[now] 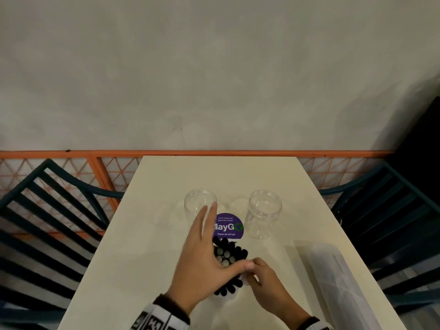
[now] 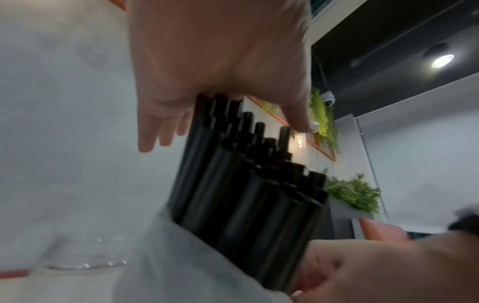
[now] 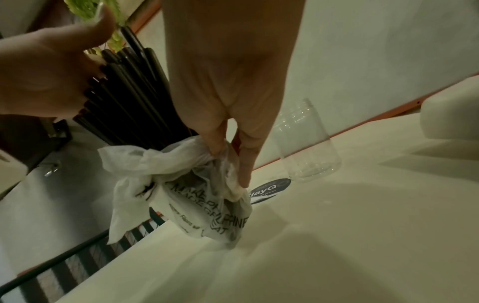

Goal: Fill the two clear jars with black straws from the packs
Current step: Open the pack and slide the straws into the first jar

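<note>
A bundle of black straws (image 1: 229, 254) stands upright in its white plastic pack (image 3: 186, 196) near the front middle of the table. My left hand (image 1: 209, 244) lies over the straw tops with straight fingers and the thumb spread; the palm (image 2: 220, 61) touches the straws (image 2: 246, 184). My right hand (image 1: 260, 273) pinches the bunched pack wrap low down, with its fingers (image 3: 219, 143) curled into the plastic. Two clear jars stand behind, both with nothing in them: the left jar (image 1: 200, 203) and the right jar (image 1: 265, 214).
A purple round sticker (image 1: 232, 226) lies on the table (image 1: 147, 234) between the jars. A second pack in pale wrap (image 1: 331, 265) lies at the right front. Dark slatted chairs (image 1: 47, 210) flank the table, and a wall stands behind it.
</note>
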`<state>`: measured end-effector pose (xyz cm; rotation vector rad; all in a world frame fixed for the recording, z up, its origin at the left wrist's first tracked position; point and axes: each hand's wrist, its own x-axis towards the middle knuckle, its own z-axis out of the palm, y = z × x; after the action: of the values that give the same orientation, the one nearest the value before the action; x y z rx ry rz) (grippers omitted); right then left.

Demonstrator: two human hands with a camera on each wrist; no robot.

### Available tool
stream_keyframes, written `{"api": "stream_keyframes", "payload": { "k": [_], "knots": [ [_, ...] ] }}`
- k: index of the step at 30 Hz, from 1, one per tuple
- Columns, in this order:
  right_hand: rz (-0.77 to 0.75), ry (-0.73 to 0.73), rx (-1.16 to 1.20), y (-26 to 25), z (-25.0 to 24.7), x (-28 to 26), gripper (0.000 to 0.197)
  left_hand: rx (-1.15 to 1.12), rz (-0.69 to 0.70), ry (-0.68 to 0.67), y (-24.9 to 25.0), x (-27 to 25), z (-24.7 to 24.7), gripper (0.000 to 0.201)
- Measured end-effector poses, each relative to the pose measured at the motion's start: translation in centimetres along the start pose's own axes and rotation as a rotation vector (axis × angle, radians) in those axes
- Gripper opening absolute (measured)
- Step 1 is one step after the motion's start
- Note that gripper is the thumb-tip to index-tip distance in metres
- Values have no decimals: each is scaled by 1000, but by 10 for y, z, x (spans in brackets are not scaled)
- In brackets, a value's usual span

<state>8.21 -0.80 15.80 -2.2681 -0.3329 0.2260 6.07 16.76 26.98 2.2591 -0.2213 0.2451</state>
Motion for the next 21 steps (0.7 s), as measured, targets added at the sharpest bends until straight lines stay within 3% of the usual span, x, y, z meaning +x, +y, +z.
{"api": "stream_keyframes", "payload": {
  "k": [2,5,11,17,21],
  "knots": [
    [23,3,-9,-1,-1,3,39,5,10,116,2,0,12,106],
    [26,2,19,-2,-2,5,25,132,104,213,-2,-2,23,91],
    [-27,16,-42,-2,7,4,24,326,27,188,-6,10,36,99],
    [-53,28,-229,6,20,2,16,444,37,45,-16,17,47,62],
    [-21,-5,-141,9,19,2,18,466,99,18,-18,20,52,50]
  ]
}}
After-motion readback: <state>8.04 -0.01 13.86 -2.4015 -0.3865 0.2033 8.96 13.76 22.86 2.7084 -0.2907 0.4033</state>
